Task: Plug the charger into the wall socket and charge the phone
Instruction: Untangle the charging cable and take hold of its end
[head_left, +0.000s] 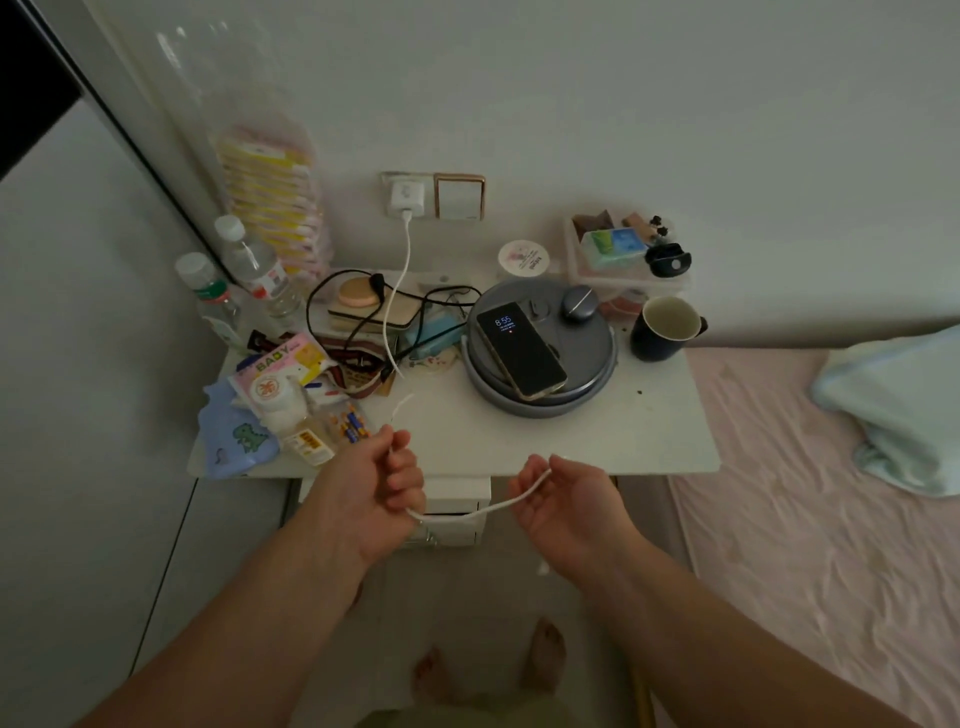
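Observation:
A white charger (405, 196) sits plugged into the wall socket (393, 182) above the bedside table. Its white cable (398, 291) hangs down over the clutter to the table's front. My left hand (379, 488) is closed around the cable just off the front edge. My right hand (563, 496) pinches the cable's free end, and a short span sags between the two hands. The phone (521, 354) lies face up with its screen lit on a round grey lidded container (597, 358), apart from both hands.
The white table (519, 436) holds two water bottles (254, 270), baby-product packets (280, 374), a tangle of black cable (363, 317), a dark mug (662, 327) and a clear box of small items (618, 249). A bed with a pink sheet (831, 519) lies to the right.

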